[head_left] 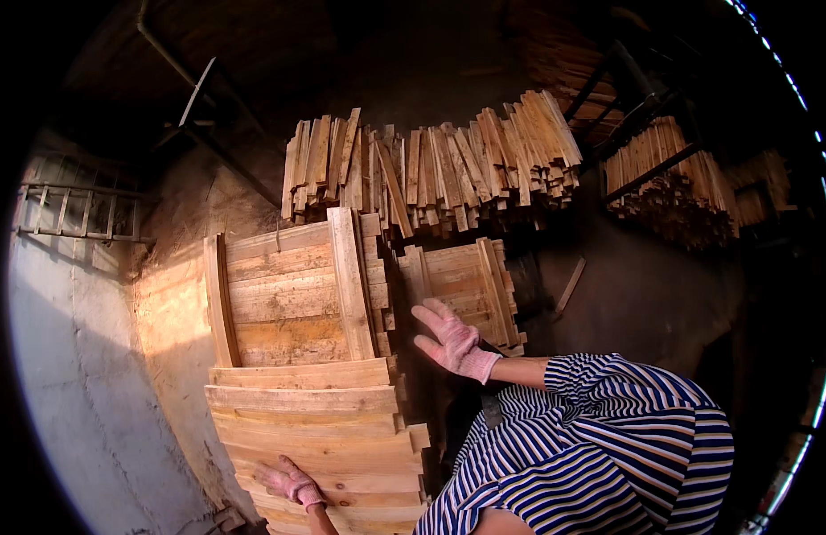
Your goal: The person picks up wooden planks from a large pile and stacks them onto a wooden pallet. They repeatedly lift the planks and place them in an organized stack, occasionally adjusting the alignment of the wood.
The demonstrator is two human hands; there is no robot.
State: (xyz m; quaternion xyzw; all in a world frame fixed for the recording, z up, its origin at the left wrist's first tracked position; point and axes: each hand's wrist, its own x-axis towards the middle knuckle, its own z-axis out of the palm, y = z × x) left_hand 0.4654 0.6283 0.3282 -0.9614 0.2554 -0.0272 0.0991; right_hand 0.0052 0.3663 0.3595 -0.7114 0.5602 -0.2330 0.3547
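Observation:
Both my hands wear pinkish work gloves. My left hand [291, 484] lies spread on the flat, pale planks of a large wooden panel [315, 428] at the lower left. Off the panel's right side, my right hand [448, 341] is held out with its fingers apart and nothing in it. Beyond the near planks, the stack continues as another slatted panel [283, 299] with an upright batten [350, 281] across its boards. A smaller slatted panel [457, 281] with two battens sits just past my right hand; whether the fingers touch it I cannot tell.
A long pile of short wooden slats [431, 169] stands at the back. Another slat pile [671, 178] rests by a dark metal frame at the far right. One loose stick [570, 285] is on the dark floor. A pale wall [74, 339] runs along the left.

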